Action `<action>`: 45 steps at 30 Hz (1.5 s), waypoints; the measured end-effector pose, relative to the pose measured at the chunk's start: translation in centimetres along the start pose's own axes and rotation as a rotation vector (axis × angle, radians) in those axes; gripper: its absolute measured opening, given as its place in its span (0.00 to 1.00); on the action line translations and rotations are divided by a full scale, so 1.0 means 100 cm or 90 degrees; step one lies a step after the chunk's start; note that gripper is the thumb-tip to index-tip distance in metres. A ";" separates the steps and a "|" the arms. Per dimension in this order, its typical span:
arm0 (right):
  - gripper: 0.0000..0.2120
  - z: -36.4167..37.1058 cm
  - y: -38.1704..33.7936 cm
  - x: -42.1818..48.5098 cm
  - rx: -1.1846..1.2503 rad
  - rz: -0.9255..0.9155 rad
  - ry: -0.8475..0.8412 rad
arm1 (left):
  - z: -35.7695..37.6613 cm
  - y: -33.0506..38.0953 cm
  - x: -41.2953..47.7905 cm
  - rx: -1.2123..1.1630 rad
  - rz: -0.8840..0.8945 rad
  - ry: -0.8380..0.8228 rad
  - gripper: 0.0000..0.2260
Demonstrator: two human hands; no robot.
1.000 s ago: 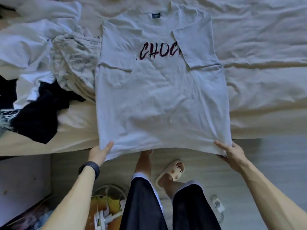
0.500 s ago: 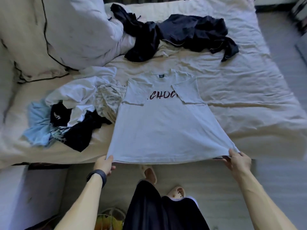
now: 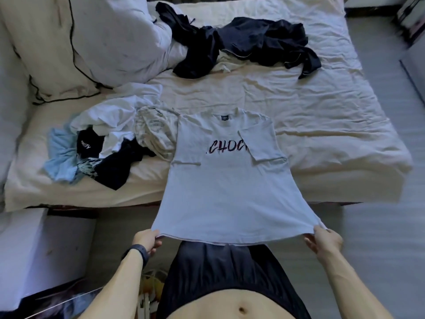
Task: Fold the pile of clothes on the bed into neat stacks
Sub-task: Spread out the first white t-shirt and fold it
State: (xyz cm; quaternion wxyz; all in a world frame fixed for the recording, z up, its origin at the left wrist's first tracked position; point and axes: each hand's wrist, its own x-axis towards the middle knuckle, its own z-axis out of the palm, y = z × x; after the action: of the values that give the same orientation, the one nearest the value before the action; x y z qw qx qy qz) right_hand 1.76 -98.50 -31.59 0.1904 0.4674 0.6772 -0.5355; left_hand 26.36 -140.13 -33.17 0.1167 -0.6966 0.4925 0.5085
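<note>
Our left hand (image 3: 147, 240) and right hand (image 3: 325, 241) each pinched a hem corner of the white T-shirt (image 3: 225, 192), sleeves folded in; its collar end lay on the bed (image 3: 322, 125) beside the clothes pile (image 3: 99, 146).

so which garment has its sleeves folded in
The white tee with lettering, spread out; the pile beside it and the dark clothes behind lie crumpled.

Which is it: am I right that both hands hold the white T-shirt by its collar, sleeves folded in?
Not by the collar. In the head view the left hand and right hand grip the white T-shirt at its bottom hem, one at each corner; the collar lies on the bed. The sleeves are folded in.
</note>
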 end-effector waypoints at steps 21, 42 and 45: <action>0.13 0.209 -0.239 0.080 0.054 -0.057 -0.099 | 0.026 0.318 0.115 -0.138 0.102 -0.094 0.09; 0.11 0.446 -0.294 0.284 -0.210 -0.178 -0.177 | 0.165 0.464 0.309 0.446 0.314 0.220 0.12; 0.05 0.444 -0.285 0.293 -0.389 -0.270 -0.107 | 0.166 0.462 0.309 0.462 0.317 0.229 0.12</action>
State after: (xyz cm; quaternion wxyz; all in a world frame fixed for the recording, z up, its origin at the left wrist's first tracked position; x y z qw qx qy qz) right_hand -47.23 -125.69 -53.99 0.2609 0.1933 0.8694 -0.3725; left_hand -20.74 -169.20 -50.48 0.1397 -0.5485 0.8029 0.1871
